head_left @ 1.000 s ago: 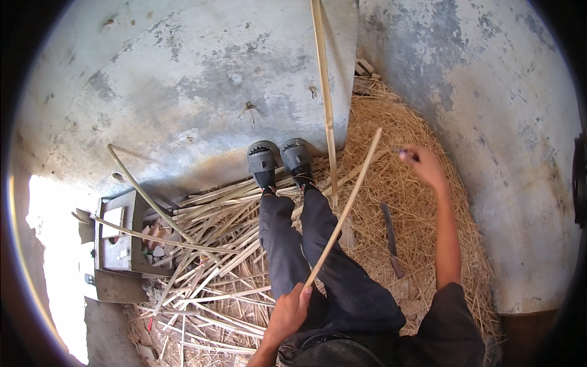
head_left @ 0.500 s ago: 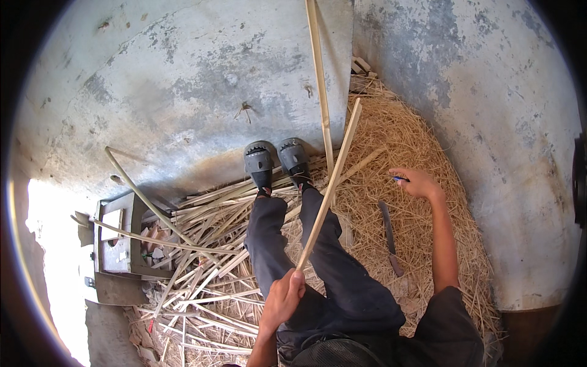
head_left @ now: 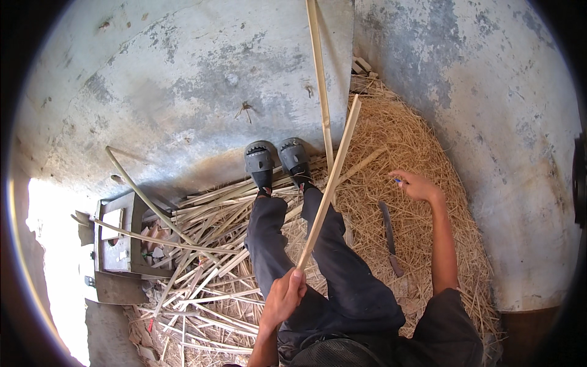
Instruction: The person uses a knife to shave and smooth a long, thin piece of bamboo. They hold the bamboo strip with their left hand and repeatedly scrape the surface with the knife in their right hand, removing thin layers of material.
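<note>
Right hand (head_left: 419, 185) mostly hid some blue thing (head_left: 398, 181); tall strip (head_left: 318, 55) by the wall's (head_left: 183, 79) right edge got cropped up top.

Open room lies over the straw (head_left: 428, 144) between the held strip (head_left: 331, 183) and the right hand (head_left: 417, 185); a small blue item (head_left: 399, 181) pokes into it from that hand. Lower in this gap, a knife (head_left: 387, 228) rests on the straw. The held strip slants far and rightward from the left hand (head_left: 285, 296), barring a direct sideways pass. Beyond it, a leaning strip (head_left: 319, 73) narrows the far way. The legs (head_left: 351, 284) stand below the held strip. Leftward, loose strips (head_left: 232, 263), a bent strip (head_left: 128, 178) and a wooden box (head_left: 119, 262) obstruct low movement; the right wall (head_left: 520, 183) bounds the right.
</note>
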The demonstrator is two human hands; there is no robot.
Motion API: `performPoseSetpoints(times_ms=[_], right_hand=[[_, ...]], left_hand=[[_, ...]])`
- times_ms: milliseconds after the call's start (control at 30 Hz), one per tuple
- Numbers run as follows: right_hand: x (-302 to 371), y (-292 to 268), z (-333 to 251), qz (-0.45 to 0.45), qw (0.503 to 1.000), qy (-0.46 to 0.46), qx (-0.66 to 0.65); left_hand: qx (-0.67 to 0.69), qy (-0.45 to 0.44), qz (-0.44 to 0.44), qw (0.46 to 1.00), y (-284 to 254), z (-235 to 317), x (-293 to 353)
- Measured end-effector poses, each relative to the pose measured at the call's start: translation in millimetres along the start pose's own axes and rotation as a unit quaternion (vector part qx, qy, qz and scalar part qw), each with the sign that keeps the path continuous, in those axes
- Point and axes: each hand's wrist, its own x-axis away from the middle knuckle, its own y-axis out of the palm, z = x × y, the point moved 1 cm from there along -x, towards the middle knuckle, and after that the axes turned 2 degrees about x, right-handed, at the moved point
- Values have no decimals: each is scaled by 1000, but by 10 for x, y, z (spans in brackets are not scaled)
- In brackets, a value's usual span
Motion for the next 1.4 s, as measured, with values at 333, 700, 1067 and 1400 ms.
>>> performPoseSetpoints(times_ms=[333,700,1067,1400], right_hand=[[-119,180,287,52,998,8,-26],[-33,101,176,7,999,47,-17],[-78,133,211,5,998,22,-62],[24,126,86,19,999,23,-34]], left_hand=[[6,1,-9,1000,7,22,-26],[1,-1,-10,1000,9,15,-30],[-1,-9,-7,1000,4,41,-21],[6,-8,-4,1000,-7,14,-25]])
